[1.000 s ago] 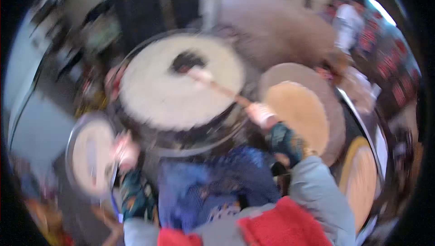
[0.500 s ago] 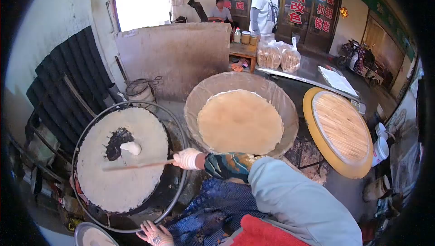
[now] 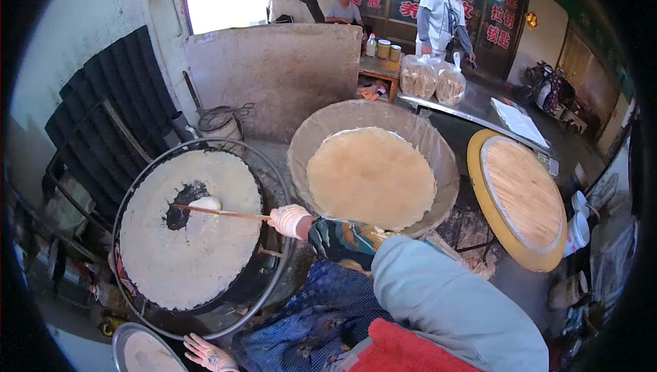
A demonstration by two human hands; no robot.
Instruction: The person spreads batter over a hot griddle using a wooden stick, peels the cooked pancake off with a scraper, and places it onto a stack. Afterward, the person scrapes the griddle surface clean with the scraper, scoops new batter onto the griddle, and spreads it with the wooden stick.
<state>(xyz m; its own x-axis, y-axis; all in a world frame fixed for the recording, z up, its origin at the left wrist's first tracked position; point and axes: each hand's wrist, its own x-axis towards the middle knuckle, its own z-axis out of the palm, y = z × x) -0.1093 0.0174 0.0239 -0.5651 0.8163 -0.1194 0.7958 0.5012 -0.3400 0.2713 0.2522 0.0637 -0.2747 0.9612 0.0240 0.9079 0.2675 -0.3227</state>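
Note:
My right hand (image 3: 289, 221), in a pale ribbed glove, grips the end of a long thin wooden spreading stick (image 3: 229, 214). The stick reaches left across a round black griddle covered by a layer of pale batter (image 3: 188, 259). Its tip lies over a dark bare patch (image 3: 178, 217) near the middle, beside a white lump of dough or batter (image 3: 205, 203). At the lower edge, my left hand (image 3: 209, 355), gloved too, has its fingers spread. It is by the metal ring (image 3: 263, 310) around the griddle and the bowl of pale batter (image 3: 147, 351).
A lined basket (image 3: 311, 115) holds stacked round flatbreads (image 3: 373, 177). A round slatted board (image 3: 523, 194) leans to the right. Bagged food (image 3: 417, 78) stands on a metal counter (image 3: 472, 108). Beyond it stands a person (image 3: 441, 19); another sits further back.
The stick has swung away from me, from the near side of the batter to the dark patch by the lump. My left hand moved slightly left and down. The standing person shifted right.

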